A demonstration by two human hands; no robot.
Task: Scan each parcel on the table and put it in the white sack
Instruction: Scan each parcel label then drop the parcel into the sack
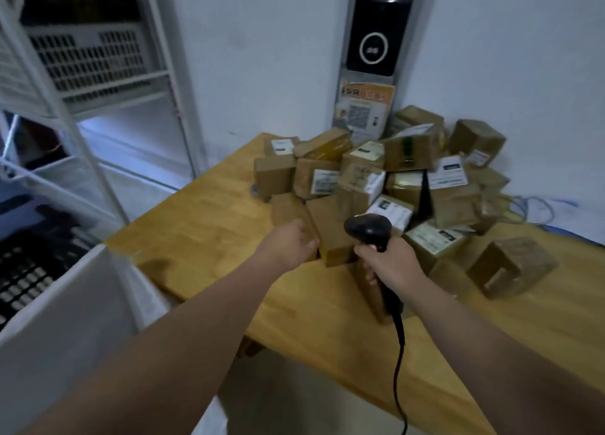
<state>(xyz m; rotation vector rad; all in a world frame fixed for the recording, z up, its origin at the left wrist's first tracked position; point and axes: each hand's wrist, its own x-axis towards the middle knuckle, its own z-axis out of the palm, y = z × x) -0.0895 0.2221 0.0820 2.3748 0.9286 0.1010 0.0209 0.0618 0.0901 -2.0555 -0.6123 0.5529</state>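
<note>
A pile of several brown cardboard parcels (386, 179), many with white labels, covers the far corner of the wooden table (212, 225). My left hand (288, 243) reaches to the pile's near edge, its fingers curled round the end of a plain brown parcel (288, 208) that lies beside another parcel (330, 235). In my right hand (391, 266) I grip the handle of a black barcode scanner (368, 228), whose head points at the pile and whose cable hangs down toward me. The white sack (68, 320) stands open at the lower left, beside the table.
A white wire shelf rack (91, 84) stands at the left. On the wall behind the pile sits a black panel (373, 38) with a QR sign under it. A lone parcel (510, 267) lies at the right; blue cable (537, 208) lies beyond.
</note>
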